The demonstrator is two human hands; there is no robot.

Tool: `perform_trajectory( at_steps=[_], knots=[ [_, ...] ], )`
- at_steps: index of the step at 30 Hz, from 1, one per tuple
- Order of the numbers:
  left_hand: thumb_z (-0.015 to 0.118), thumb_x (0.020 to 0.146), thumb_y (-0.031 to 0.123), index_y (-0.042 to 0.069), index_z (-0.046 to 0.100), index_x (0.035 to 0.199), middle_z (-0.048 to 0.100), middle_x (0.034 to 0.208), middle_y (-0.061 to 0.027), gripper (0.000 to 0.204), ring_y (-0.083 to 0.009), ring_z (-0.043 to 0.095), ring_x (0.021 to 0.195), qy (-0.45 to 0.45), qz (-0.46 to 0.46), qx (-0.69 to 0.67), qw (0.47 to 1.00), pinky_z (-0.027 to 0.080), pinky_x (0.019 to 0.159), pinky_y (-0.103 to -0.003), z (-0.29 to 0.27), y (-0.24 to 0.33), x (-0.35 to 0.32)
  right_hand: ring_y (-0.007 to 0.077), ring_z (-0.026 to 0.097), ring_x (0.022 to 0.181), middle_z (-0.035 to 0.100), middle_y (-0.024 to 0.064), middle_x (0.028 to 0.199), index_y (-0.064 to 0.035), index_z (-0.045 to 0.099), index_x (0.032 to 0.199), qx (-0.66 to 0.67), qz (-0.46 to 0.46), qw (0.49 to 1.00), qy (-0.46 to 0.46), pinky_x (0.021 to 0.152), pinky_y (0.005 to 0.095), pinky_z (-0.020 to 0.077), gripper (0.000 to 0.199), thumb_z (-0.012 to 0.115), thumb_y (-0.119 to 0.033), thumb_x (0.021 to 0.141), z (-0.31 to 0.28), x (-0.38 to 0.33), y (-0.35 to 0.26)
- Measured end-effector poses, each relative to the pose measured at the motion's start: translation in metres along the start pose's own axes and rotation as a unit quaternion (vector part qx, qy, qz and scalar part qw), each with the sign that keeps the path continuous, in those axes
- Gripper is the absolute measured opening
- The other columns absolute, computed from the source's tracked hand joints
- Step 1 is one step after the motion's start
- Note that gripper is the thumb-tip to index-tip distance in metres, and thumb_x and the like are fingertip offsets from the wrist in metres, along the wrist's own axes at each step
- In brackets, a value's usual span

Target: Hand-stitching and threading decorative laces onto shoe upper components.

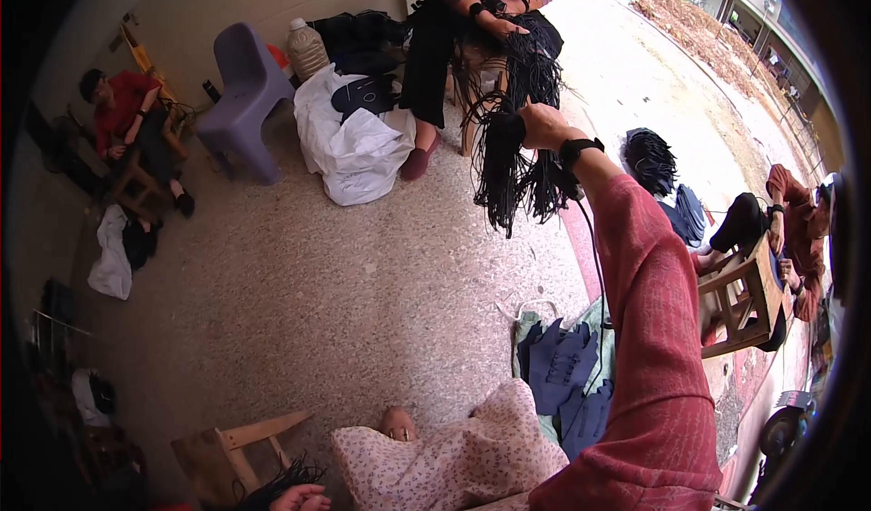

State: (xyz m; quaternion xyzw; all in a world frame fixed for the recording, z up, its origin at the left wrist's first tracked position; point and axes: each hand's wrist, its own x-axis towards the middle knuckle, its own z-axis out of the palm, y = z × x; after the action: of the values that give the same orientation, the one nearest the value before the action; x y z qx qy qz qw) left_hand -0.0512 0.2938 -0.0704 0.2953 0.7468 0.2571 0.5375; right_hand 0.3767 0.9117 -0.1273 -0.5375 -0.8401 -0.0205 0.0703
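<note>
My right arm, in a red sleeve, reaches far forward. My right hand (544, 128) is closed on a bundle of black laces (513, 171), whose loose ends hang down. Just beyond, a seated person's hands (499, 23) rest at another mass of black laces (535, 58) on their lap; the two masses overlap in view. Low at the picture's edge, my left hand (301, 499) shows only in part, its fingers loosely bent and apart, with nothing visible in them. Beside it, more black laces (288, 480) lie by a wooden stool (238, 452).
Navy cut pieces (561, 366) lie on a green bag (524, 325) near my skirt. A white sack (340, 162) and a purple chair (245, 94) stand at the far left. Other people sit left and right, one by a wooden stool (744, 298). Black bundles (649, 159) lie beyond my arm.
</note>
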Motion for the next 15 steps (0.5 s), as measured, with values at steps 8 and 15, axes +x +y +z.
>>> perform_trajectory(
  at_steps=[8, 15],
  knots=[
    [0.058, 0.097, 0.021, 0.000, 0.061, 0.118, 0.067, 0.095, -0.0059, 0.030, -0.0137, 0.062, 0.084, 0.013, -0.011, 0.011, 1.000, 0.050, 0.074, -0.027, 0.000, 0.002, -0.006, 0.0383, 0.067, 0.087, 0.067, 0.0228, 0.084, -0.0004, 0.068, 0.085, 0.049, 0.046, 0.997, -0.036, 0.077, 0.0427, 0.0548, 0.023, 0.067, -0.010, 0.064, -0.007, 0.001, -0.020],
    [0.057, 0.097, 0.021, 0.000, 0.061, 0.118, 0.068, 0.095, -0.0063, 0.029, -0.0140, 0.062, 0.085, 0.012, -0.010, 0.004, 1.000, 0.050, 0.075, -0.027, -0.004, -0.008, -0.005, 0.0382, 0.068, 0.086, 0.068, 0.0240, 0.085, 0.0024, 0.069, 0.081, -0.025, 0.059, 0.998, -0.010, 0.076, 0.0422, 0.0555, 0.020, 0.067, -0.011, 0.067, -0.024, 0.021, -0.026]
  ],
)
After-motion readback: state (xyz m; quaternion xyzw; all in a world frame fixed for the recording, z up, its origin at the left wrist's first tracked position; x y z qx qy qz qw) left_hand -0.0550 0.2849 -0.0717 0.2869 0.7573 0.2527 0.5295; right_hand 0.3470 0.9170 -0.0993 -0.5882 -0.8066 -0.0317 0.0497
